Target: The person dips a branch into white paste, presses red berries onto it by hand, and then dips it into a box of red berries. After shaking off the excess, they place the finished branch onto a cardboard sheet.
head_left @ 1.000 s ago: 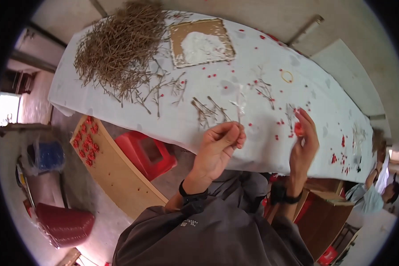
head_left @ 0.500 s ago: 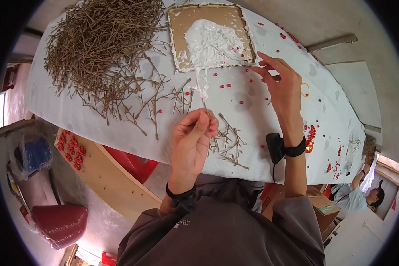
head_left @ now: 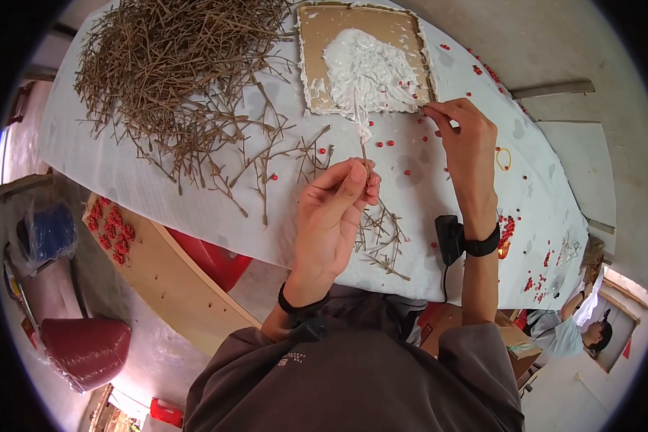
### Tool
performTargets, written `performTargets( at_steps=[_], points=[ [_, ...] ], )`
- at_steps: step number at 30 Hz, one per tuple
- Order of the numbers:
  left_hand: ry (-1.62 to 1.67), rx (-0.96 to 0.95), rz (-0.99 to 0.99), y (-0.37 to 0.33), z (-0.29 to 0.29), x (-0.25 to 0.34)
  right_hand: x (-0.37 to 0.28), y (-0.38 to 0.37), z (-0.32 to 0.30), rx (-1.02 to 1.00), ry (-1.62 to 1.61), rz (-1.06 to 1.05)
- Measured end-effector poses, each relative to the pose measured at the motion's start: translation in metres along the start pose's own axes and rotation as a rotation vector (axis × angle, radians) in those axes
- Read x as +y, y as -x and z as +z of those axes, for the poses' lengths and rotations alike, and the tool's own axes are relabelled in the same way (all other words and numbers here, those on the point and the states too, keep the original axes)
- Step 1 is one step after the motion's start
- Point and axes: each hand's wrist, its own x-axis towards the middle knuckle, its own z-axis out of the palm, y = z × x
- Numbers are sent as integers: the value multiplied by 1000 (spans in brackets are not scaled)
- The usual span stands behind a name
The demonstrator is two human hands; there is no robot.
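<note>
My left hand pinches a thin brown twig between thumb and fingers over the white-covered table. White paste coats the twig's far tip, and a strand of it runs back to the shallow brown tray. Thick white paste is heaped in that tray, with a few red beads stuck in it. At the tray's near right corner, the thumb and fingertips of my right hand are pressed together; whatever lies between them is too small to make out. Loose red beads are scattered between my hands.
A big heap of brown twigs covers the table's far left. A few branched twigs lie close to me. More red beads are on the right. Red bead clusters rest on a wooden board. Another person is at far right.
The view has shifted a little, so the table contents appear further right. My right hand's fingers have closed together at the tray's corner. My left hand still holds the twig.
</note>
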Motion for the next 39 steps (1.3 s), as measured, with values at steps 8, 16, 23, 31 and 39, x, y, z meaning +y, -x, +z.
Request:
performTargets(
  at_steps=[8, 16, 23, 31, 39],
  points=[
    [-71, 13, -11, 0, 8, 5, -43, 11, -39, 124, -437, 117],
    [23, -100, -195, -1, 2, 10, -49, 25, -48, 113, -657, 19],
    [-84, -111, -128, 4, 9, 13, -54, 28, -53, 82, -488, -79],
    [-285, -27, -34, 11, 23, 14, -51, 31, -59, 162, -443, -105],
    [-166, -95, -85, 7, 16, 11, -43, 33, -54, 97, -462, -122]
  ],
)
